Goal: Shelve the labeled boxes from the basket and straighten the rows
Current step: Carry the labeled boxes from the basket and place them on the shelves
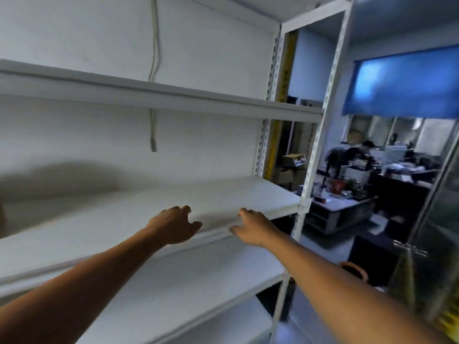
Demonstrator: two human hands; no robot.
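A white metal shelving unit [223,194] fills the view, its boards bare. My left hand [173,225] reaches out over the front edge of the middle shelf, fingers apart, holding nothing. My right hand [253,227] hovers a short way to its right at the same edge, fingers also spread and holding nothing. No labeled box and no basket shows in this view.
An upper shelf [173,98] runs above the hands and a lower shelf [198,289] lies below them. A perforated upright post [313,155] marks the unit's right end. Beyond it stand cluttered desks [347,204], a blue curtain [407,83] and an orange pot [355,270] on the floor.
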